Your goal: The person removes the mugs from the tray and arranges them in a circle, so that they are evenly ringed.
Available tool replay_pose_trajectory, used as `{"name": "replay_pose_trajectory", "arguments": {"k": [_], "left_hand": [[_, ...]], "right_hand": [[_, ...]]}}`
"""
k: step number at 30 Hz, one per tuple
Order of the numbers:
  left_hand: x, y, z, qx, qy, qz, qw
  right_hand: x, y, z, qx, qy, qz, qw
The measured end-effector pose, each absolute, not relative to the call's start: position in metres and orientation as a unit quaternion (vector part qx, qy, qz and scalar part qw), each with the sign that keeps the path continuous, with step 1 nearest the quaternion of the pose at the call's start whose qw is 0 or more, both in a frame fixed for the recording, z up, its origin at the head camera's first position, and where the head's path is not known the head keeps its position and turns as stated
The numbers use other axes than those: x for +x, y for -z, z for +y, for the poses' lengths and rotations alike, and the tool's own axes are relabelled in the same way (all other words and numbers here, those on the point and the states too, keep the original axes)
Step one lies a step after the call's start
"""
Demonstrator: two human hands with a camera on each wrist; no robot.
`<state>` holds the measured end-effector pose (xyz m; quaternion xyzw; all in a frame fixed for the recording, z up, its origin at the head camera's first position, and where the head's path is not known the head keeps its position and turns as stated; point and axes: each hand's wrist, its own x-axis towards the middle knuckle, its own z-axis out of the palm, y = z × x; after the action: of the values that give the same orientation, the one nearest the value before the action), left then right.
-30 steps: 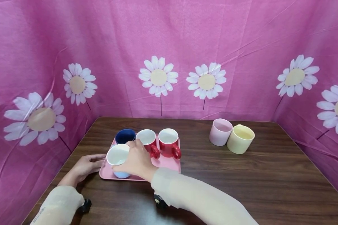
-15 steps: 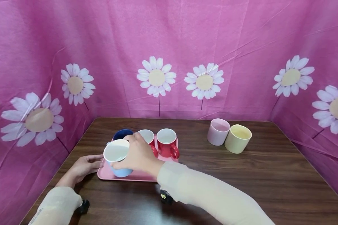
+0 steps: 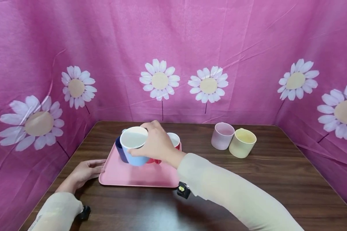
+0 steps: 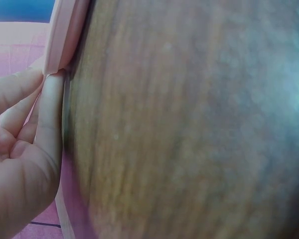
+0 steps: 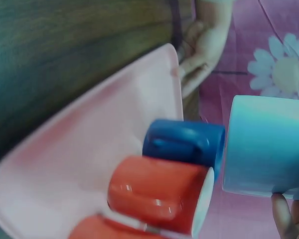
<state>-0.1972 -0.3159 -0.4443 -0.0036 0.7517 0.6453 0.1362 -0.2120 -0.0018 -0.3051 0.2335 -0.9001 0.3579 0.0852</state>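
My right hand (image 3: 159, 141) grips a light blue mug (image 3: 138, 159) with a white inside, thumb in front and fingers behind the rim. It hangs above the pink tray (image 3: 138, 178), hiding parts of the mugs behind. On the tray stand a dark blue mug (image 5: 184, 142), a red mug (image 5: 154, 189) and another red mug (image 5: 109, 230), both with white insides. At the tray's left edge, my left hand (image 3: 84, 173) pinches the rim; in the left wrist view its thumb and a finger (image 4: 51, 107) meet at the tray's edge.
A pink mug (image 3: 222, 138) and a yellow mug (image 3: 242, 144) stand close together at the back right of the wooden table (image 3: 248, 189). A magenta cloth (image 3: 185, 32) with printed daisies hangs around the table's back and sides.
The light blue mug has been lifted off the tray's front left and carried up, back and to the right in my right hand. My left hand stays at the tray's edge.
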Motion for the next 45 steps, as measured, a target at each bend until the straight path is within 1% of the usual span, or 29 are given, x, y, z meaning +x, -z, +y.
{"name": "replay_pose_trajectory", "arguments": {"k": [10,13,21,32,45], "left_hand": [[-0.195,0.445,-0.316,0.004,-0.652,0.746,0.136],[-0.195,0.444,-0.316,0.015,-0.649,0.747,0.14],[-0.196,0.444,-0.316,0.009,-0.646,0.75,0.14],[-0.196,0.443,-0.316,0.005,-0.646,0.75,0.14],[-0.194,0.441,-0.314,0.003,-0.645,0.752,0.134]], "right_hand": [[-0.227,0.291,0.04,0.204,-0.362,-0.902,0.118],[-0.232,0.289,0.054,0.193,-0.358,-0.904,0.132],[-0.243,0.29,0.089,0.17,-0.347,-0.907,0.164],[-0.253,0.294,0.13,0.127,-0.339,-0.915,0.178],[-0.259,0.309,0.166,0.058,-0.317,-0.931,0.169]]}}
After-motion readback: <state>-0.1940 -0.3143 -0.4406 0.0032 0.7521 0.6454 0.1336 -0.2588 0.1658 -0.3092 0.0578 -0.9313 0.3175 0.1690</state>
